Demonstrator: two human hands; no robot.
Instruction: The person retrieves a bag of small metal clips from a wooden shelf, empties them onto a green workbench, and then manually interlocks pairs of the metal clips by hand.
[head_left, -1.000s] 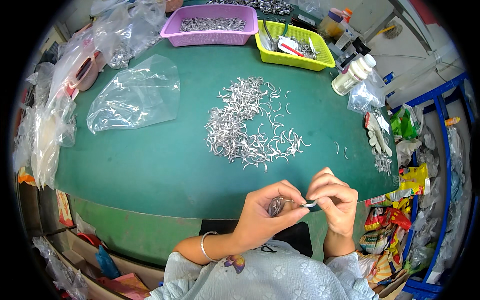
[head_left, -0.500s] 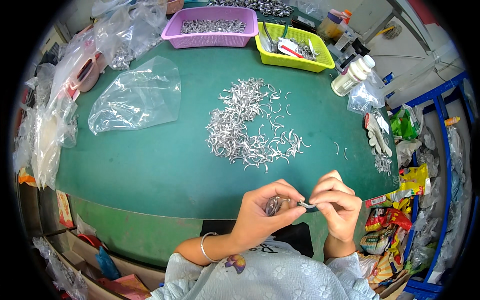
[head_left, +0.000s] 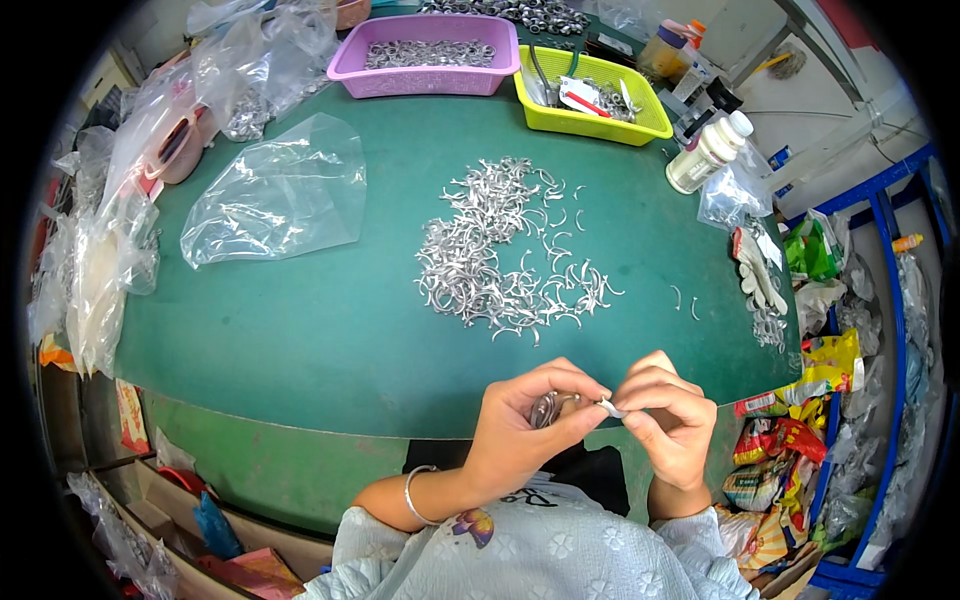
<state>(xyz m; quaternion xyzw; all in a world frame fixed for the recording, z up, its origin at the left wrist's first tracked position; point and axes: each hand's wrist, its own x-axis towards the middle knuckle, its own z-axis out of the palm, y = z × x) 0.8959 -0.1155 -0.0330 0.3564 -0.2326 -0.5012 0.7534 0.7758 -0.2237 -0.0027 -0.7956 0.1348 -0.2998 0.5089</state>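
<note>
Over the near edge of the green table (head_left: 300,330), my left hand (head_left: 525,430) is closed around a small bunch of silvery metal rings (head_left: 545,408). My right hand (head_left: 665,415) pinches a small curved metal piece (head_left: 608,406) between thumb and forefinger, its tip touching the left hand's fingertips. A wide pile of the same curved silver pieces (head_left: 500,255) lies on the table beyond both hands. A bracelet sits on my left wrist.
A crumpled clear plastic bag (head_left: 275,190) lies at left. At the back stand a purple basket (head_left: 425,60) of metal parts and a yellow basket (head_left: 590,95) with tools. A white bottle (head_left: 708,152) and work gloves (head_left: 755,270) sit at right. Bags crowd the left edge.
Both hands stay at the table's near edge; the fingers have shifted slightly as the right hand works the small piece against the left hand's bunch.
</note>
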